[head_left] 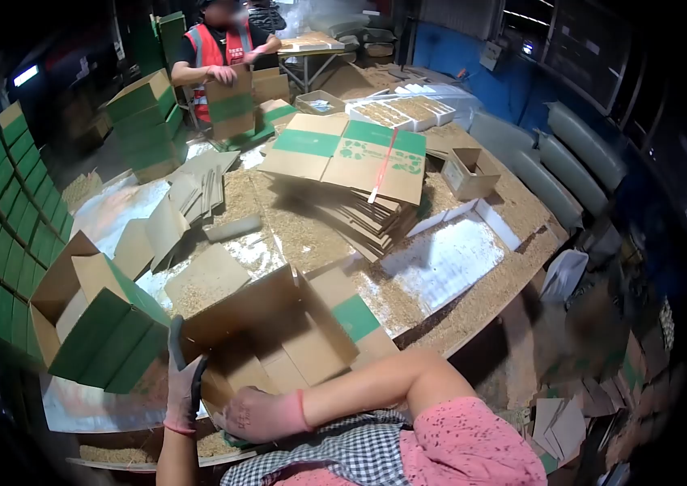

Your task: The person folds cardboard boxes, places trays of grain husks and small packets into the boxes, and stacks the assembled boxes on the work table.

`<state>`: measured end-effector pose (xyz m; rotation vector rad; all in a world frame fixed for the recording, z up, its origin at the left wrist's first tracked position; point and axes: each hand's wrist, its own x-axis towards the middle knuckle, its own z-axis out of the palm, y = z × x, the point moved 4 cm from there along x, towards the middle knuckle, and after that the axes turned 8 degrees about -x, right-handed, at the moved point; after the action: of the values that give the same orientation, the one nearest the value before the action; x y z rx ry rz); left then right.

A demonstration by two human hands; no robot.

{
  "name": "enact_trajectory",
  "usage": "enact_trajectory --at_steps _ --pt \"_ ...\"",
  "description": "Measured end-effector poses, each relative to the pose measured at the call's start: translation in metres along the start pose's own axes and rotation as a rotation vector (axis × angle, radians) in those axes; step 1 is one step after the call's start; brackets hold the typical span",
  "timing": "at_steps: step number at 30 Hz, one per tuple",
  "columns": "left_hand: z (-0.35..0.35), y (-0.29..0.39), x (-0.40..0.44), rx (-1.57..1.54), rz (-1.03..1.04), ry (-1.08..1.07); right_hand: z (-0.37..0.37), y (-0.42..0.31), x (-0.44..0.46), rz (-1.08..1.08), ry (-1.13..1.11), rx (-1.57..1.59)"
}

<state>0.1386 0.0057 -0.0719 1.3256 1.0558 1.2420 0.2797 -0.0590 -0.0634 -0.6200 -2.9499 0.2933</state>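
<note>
An open cardboard box (278, 332) lies in front of me, its inside showing bare brown board. My left hand (185, 381), in a grey and pink glove, is upright at the box's left edge with the fingers along its side. My right hand (258, 415), in a pink glove, rests at the box's near edge, its fingertips hidden. Left of the box stands another open box (100, 316) with green sides. Beyond them is a stack of flattened green and brown cartons (347, 154).
Sawdust covers much of the table (473, 324). A white-walled tray (444, 259) and a small open box (470, 174) are at the right. Green cartons (11, 211) are stacked at the left. A person in a red vest (226, 57) handles a box at the back.
</note>
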Motion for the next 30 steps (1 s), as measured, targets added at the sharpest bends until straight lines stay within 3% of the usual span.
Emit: enact_trajectory --at_steps 1,2,3,4,5,6,7,9,10,14,16,17,18,21,22,25,26,27,30 --pt "-0.008 0.003 -0.002 0.193 0.066 -0.062 -0.016 0.003 -0.012 0.003 0.061 0.158" --pt "-0.014 0.02 -0.007 0.139 -0.122 0.038 -0.038 0.006 -0.028 0.007 0.123 0.321" --pt "-0.019 0.04 -0.018 0.076 -0.315 0.142 -0.083 0.035 -0.057 0.08 0.32 0.492" --pt "-0.028 0.041 -0.022 0.087 -0.271 0.149 -0.128 0.063 -0.088 0.121 0.533 0.656" --pt "-0.038 0.042 -0.026 0.098 -0.227 0.156 -0.033 0.165 -0.116 0.394 0.665 1.063" --pt "-0.047 0.044 -0.031 0.11 -0.183 0.164 0.059 0.261 -0.147 0.626 0.943 1.479" --pt "-0.061 0.026 -0.032 0.365 -0.099 0.17 0.05 0.261 -0.168 0.975 0.801 1.142" --pt "-0.068 0.012 -0.04 0.284 -0.17 0.201 0.082 0.256 -0.189 1.207 0.618 0.393" --pt "-0.068 0.013 -0.039 0.243 -0.199 0.213 0.109 0.241 -0.184 1.353 0.518 0.482" --pt "-0.063 0.033 -0.062 0.264 -0.2 0.262 0.131 0.185 -0.178 1.322 0.523 0.486" --pt "-0.066 0.031 -0.064 0.173 -0.191 0.25 0.124 0.186 -0.175 1.259 0.693 0.306" --pt "-0.065 0.031 -0.068 0.068 -0.179 0.245 0.123 0.21 -0.171 1.219 1.082 0.661" --pt "-0.057 0.037 -0.065 0.07 -0.231 0.282 0.131 0.24 -0.166 1.079 1.25 1.201" --pt "-0.068 0.029 -0.067 0.154 -0.173 0.246 0.108 0.28 -0.13 1.154 1.033 1.4" --pt "-0.075 0.027 -0.065 0.236 -0.143 0.199 0.107 0.288 -0.117 1.157 1.041 1.464" --pt "-0.091 0.004 -0.073 0.049 -0.181 0.287 0.106 0.302 -0.084 1.131 1.104 1.724" --pt "-0.097 -0.001 -0.076 0.146 -0.191 0.262 0.108 0.306 -0.08 1.121 1.117 1.844" --pt "-0.09 0.006 -0.075 0.221 -0.131 0.38 0.111 0.308 -0.078 1.114 1.123 1.989" --pt "-0.086 0.018 -0.072 0.159 -0.154 0.369 0.129 0.303 -0.07 1.043 1.196 2.363"
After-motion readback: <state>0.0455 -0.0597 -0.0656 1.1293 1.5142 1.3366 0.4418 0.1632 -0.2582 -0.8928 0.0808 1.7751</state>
